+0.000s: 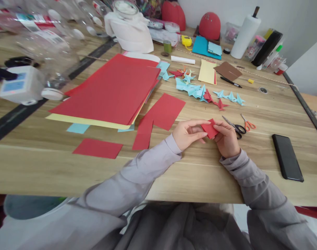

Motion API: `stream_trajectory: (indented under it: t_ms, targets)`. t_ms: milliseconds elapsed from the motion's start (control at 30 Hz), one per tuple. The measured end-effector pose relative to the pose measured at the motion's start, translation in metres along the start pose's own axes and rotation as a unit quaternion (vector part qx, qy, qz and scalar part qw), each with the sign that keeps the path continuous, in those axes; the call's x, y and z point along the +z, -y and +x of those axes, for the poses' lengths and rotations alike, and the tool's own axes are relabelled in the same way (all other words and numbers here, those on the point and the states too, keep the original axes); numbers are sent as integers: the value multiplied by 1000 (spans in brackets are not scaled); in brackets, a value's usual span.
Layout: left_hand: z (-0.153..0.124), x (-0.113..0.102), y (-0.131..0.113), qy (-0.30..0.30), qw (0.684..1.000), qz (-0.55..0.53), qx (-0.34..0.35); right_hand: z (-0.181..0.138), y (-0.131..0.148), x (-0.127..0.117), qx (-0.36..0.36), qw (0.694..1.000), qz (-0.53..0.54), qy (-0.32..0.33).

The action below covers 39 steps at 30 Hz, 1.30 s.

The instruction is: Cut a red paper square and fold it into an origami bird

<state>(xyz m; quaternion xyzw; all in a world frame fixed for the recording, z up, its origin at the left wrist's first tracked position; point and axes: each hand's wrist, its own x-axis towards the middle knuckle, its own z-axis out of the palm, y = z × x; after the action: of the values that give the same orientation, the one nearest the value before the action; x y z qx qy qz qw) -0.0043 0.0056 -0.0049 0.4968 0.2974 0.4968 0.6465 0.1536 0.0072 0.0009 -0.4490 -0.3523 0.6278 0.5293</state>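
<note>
Red paper square (pixel 210 128) is held between both hands, just above the near part of the wooden tabletop (pixel 189 177); fingers cover its side edges, and its layers cannot be made out. Tabletop: cut off at the left of the view. Clear plastic bottles (pixel 50 52), upper left: blurred, some cut off by the frame. Stack of large red sheets (pixel 111 90): hides most of a yellow sheet (pixel 90 119), of which a margin shows. Folded paper figures (pixel 192 89), light blue and red: overlapping, count uncertain. Left hand (pixel 188 133): reaches in from the left, thumb and forefinger nearly closed, pinching the square's left side. Right hand (pixel 227 139): fingers curled, thumb laid on the square's right side; fingertips behind the paper hidden. Dark phone (pixel 288 158): lies flat to the right. Black-handled scissors (pixel 234 126): just beyond the right hand. Orange-handled scissors (pixel 248 123): alongside, smaller, fully visible.
</note>
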Motion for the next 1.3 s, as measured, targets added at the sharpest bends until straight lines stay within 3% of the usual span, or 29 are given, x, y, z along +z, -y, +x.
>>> stream_trajectory:
  t_ms: [300, 467, 633, 833, 1067, 1300]
  targets:
    - [0, -1, 0, -2, 1000, 7, 10, -1, -1, 3, -10, 1000, 12, -1]
    - [3, -3, -2, -61, 988, 114, 83, -4, -7, 2, -45, 998, -38, 30]
    - [4, -3, 1, -117, 981, 141, 62, -4, -9, -1, -75, 990, -76, 90]
    - [4, -3, 7, -150, 980, 125, 48, -6, -8, 1, -87, 981, -131, 117]
    - [4, -3, 13, -139, 977, 137, 82, -3, -13, 2, -177, 972, -139, 67]
    - [4, -4, 17, -149, 973, 147, 96, -4, -12, 2, -175, 972, -152, 42]
